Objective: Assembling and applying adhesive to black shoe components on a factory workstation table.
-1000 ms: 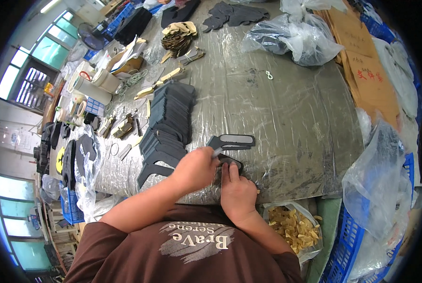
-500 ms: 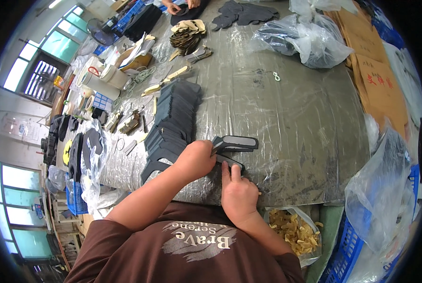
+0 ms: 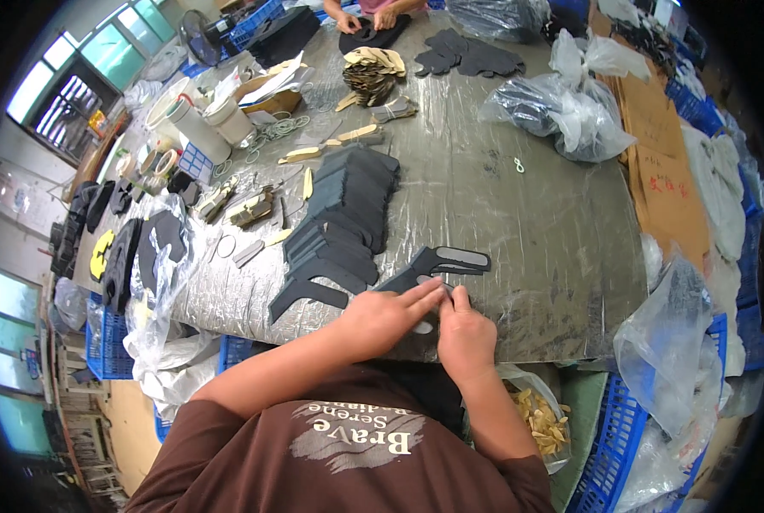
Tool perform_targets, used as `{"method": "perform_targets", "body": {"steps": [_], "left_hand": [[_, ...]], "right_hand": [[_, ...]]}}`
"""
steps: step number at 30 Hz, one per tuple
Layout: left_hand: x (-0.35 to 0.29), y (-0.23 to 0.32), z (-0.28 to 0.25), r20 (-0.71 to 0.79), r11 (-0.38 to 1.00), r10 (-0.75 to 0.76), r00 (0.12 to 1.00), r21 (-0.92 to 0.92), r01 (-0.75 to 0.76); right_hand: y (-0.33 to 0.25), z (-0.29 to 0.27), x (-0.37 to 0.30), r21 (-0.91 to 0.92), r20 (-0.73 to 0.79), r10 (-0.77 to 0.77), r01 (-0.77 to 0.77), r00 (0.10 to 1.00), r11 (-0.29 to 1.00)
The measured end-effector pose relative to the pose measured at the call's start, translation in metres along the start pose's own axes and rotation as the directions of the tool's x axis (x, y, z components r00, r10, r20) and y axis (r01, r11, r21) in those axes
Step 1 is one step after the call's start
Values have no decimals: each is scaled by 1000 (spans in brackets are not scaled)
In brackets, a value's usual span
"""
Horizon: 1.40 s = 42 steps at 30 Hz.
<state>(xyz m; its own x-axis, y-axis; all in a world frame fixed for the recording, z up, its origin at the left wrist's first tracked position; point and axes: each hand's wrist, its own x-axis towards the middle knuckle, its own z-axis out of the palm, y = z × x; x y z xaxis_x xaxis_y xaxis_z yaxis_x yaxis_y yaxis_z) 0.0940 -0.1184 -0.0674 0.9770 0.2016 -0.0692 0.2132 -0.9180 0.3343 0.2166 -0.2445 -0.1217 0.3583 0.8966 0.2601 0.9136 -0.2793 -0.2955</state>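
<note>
On the near part of the table lies a dark fabric piece (image 3: 403, 278) with forked arms and a pale grey strip (image 3: 463, 256) on one arm. My left hand (image 3: 382, 321) reaches across it, fingers stretched out and pressing on its near arm. My right hand (image 3: 467, 338) is curled, thumb and forefinger meeting the left fingertips at that arm's edge. What the right fingers pinch is too small to make out. A second grey patch shows partly beneath the hands. Left of them, a fanned stack of similar dark fabric pieces (image 3: 348, 205) runs away from me.
Beyond the stack sit bundles of tan-backed pieces (image 3: 373, 73) and dark gloves-like cuttings (image 3: 467, 53). A filled plastic bag (image 3: 561, 115) and brown cardboard (image 3: 668, 171) line the right. A bag of yellow scraps (image 3: 536, 419) stands below the table edge. Another person's hands (image 3: 365, 21) work at the far side.
My left hand has gone from gripping the fabric piece to lying on it with fingers extended. The right hand has shifted slightly right, its fingers drawn in. The view has tilted up a little.
</note>
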Motion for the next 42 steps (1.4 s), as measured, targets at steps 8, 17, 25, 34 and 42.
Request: {"method": "perform_targets", "body": {"steps": [8,17,25,34,42], "left_hand": [[-4,-33,28,-111,975,-208,972,61,215],[-76,-90,14,-370,923,-335,867,-312,224],[-55,-70,-11,-589,746,-129,798,-588,-313],[-72,-105,-11,-479,627,-258,839,-744,-232],[-104,-108,-17,-578,915,74,813,-285,-286]], "right_hand": [[-9,14,14,16,-68,124,-123,990,992],[-12,0,33,81,-49,351,-346,935,935],[-73,-10,24,759,231,512,-483,827,437],[-134,-3,33,838,377,425,-499,823,221],[-162,15,53,824,411,507,-546,758,148]]}}
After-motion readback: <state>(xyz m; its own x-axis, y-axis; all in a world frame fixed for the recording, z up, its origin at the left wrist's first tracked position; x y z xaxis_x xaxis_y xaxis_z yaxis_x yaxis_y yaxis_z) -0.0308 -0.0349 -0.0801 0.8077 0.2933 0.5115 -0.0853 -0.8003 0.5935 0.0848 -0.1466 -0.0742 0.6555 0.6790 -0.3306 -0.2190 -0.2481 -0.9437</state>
